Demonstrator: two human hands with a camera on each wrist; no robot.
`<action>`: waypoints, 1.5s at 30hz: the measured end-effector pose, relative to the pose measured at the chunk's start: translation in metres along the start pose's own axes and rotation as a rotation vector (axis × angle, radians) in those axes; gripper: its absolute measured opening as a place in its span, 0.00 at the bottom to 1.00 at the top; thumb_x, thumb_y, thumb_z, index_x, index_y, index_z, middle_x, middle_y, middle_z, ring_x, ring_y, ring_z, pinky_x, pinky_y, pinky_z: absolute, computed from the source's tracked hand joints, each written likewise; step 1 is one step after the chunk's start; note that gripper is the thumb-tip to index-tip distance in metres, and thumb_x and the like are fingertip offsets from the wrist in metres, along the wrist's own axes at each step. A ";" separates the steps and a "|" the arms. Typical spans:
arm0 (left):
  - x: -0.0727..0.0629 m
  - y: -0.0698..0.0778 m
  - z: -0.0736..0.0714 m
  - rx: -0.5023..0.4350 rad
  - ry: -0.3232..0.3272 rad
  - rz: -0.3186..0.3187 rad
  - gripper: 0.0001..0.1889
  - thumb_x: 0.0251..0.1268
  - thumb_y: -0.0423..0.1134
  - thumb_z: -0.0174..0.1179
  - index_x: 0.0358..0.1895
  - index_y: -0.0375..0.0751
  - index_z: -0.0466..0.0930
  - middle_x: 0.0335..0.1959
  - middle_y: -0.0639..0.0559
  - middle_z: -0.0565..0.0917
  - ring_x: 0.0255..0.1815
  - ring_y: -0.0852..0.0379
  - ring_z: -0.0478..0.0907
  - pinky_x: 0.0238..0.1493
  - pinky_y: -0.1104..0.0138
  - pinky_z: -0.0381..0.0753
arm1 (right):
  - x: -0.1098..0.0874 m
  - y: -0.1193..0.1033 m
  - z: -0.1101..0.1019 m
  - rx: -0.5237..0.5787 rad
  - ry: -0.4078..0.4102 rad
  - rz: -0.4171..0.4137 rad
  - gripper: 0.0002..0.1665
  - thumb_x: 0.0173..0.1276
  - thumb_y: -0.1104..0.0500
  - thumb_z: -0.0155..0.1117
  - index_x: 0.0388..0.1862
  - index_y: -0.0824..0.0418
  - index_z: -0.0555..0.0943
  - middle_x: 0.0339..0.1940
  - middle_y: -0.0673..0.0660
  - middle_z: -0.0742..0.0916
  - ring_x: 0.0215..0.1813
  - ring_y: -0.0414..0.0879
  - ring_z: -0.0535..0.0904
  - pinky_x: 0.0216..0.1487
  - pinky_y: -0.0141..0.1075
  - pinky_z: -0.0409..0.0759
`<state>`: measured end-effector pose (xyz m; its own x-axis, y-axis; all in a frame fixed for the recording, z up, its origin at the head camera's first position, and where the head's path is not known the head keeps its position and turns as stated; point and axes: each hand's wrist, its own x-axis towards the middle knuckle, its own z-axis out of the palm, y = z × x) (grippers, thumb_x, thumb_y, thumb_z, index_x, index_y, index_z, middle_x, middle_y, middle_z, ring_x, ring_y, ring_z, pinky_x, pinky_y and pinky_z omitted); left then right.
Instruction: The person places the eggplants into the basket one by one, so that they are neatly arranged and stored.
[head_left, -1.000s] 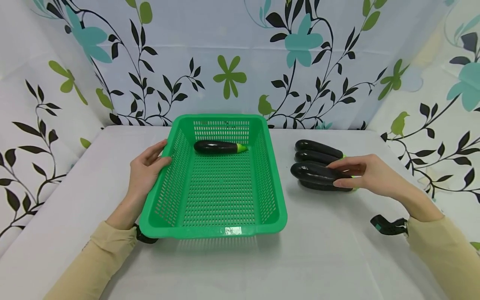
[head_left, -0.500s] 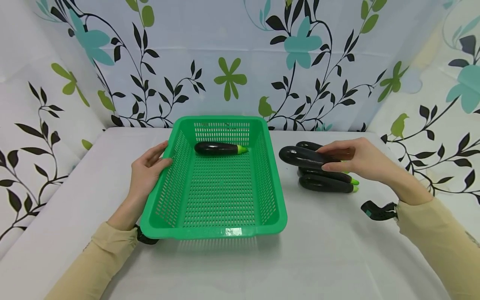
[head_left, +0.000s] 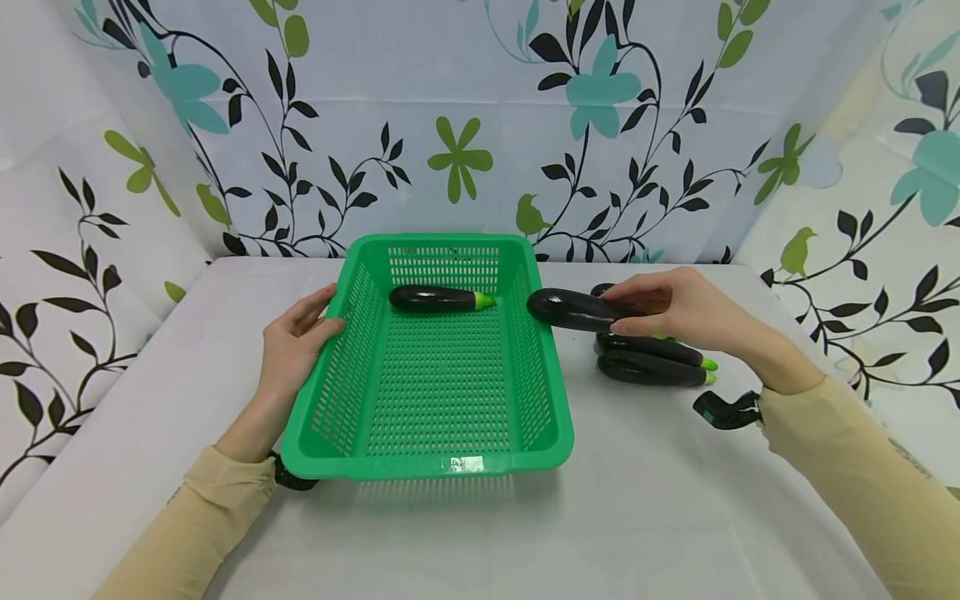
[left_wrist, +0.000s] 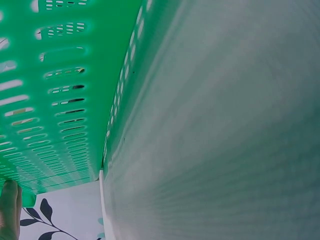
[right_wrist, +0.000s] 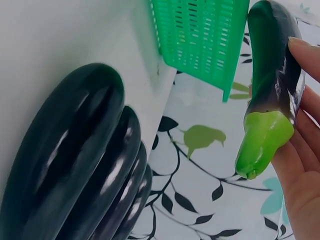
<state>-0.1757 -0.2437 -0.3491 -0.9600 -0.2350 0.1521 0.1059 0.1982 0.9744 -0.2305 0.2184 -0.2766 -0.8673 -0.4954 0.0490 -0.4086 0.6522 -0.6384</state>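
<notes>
My right hand (head_left: 682,312) grips a dark eggplant (head_left: 570,309) between thumb and fingers, its blunt end overlapping the right rim of the green plastic basket (head_left: 465,465) in the head view. The right wrist view shows this eggplant's green stem end (right_wrist: 265,140) pointing away from the basket. With my left hand (head_left: 291,346) I hold the basket's left rim, thumb at the edge. Inside the basket, near its far wall, another eggplant (head_left: 431,298) lies crosswise. Several more eggplants (head_left: 651,367) lie side by side on the table, partly hidden under my right hand.
A white cloth covers the table (head_left: 637,500). Patterned curtains (head_left: 360,100) with leaves and flowers hang behind it and at both sides. A black wrist strap (head_left: 726,411) sticks out from my right sleeve.
My right hand has picked one eggplant off the row and carried it left and a little away, to the basket's right rim. The left hand and basket stay put.
</notes>
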 end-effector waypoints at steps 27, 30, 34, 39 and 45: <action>-0.001 0.003 -0.001 0.019 0.004 -0.017 0.28 0.70 0.37 0.60 0.73 0.43 0.69 0.72 0.44 0.71 0.51 0.76 0.78 0.45 0.80 0.79 | 0.050 -0.045 0.023 0.046 -0.034 -0.174 0.21 0.62 0.56 0.75 0.55 0.55 0.86 0.49 0.52 0.89 0.46 0.44 0.86 0.44 0.34 0.84; -0.001 0.002 -0.001 0.018 0.005 -0.018 0.28 0.70 0.37 0.60 0.73 0.42 0.69 0.72 0.43 0.71 0.50 0.76 0.78 0.45 0.80 0.79 | 0.058 -0.055 0.027 0.043 -0.039 -0.199 0.21 0.63 0.56 0.74 0.56 0.57 0.86 0.50 0.54 0.88 0.48 0.45 0.86 0.46 0.36 0.84; -0.001 0.001 0.000 0.014 0.000 -0.023 0.29 0.70 0.37 0.60 0.73 0.43 0.69 0.73 0.43 0.71 0.50 0.76 0.78 0.45 0.80 0.79 | 0.069 -0.067 0.029 0.066 -0.059 -0.208 0.22 0.63 0.56 0.74 0.56 0.57 0.85 0.50 0.54 0.89 0.50 0.46 0.86 0.49 0.39 0.85; -0.002 0.001 0.000 0.006 -0.004 -0.020 0.29 0.70 0.37 0.60 0.73 0.42 0.69 0.73 0.43 0.71 0.50 0.76 0.78 0.44 0.80 0.79 | 0.080 -0.081 0.030 0.092 -0.092 -0.191 0.23 0.62 0.57 0.75 0.57 0.57 0.85 0.51 0.54 0.88 0.51 0.45 0.86 0.48 0.38 0.85; -0.002 0.002 0.000 0.011 0.001 -0.022 0.28 0.70 0.37 0.60 0.73 0.43 0.69 0.72 0.44 0.71 0.51 0.76 0.78 0.46 0.80 0.78 | 0.091 -0.097 0.031 0.053 -0.105 -0.213 0.23 0.63 0.57 0.74 0.58 0.57 0.84 0.52 0.53 0.88 0.53 0.44 0.84 0.48 0.38 0.83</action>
<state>-0.1735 -0.2428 -0.3475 -0.9618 -0.2405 0.1310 0.0821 0.2031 0.9757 -0.2614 0.0920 -0.2346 -0.7278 -0.6772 0.1080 -0.5608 0.4972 -0.6621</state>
